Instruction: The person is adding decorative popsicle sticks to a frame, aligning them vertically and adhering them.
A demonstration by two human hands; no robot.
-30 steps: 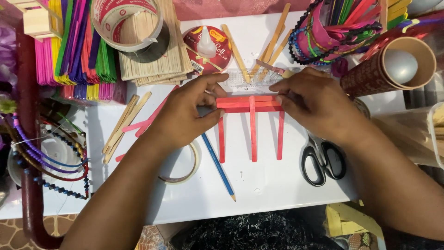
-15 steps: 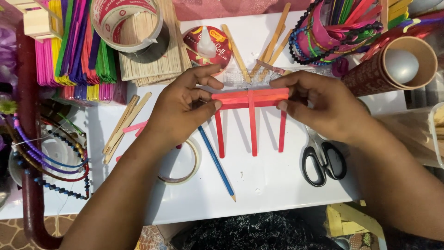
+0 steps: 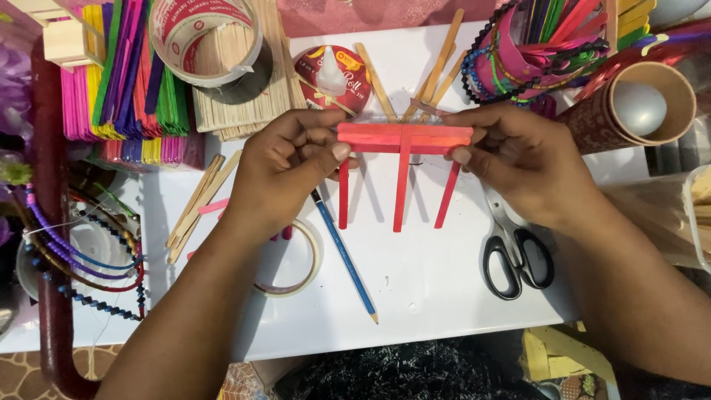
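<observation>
I am holding the red stick frame (image 3: 404, 141) just above the white tabletop (image 3: 444, 281), its crossbar running left to right between my hands and three legs pointing back toward me. My left hand (image 3: 292, 167) is pinching the bar's left end, my right hand (image 3: 518, 159) the right end, both closed on it. The sticks are flat, thin painted wood. A blue pencil (image 3: 344, 255) is lying beneath, scissors (image 3: 515, 248) beside my right wrist.
</observation>
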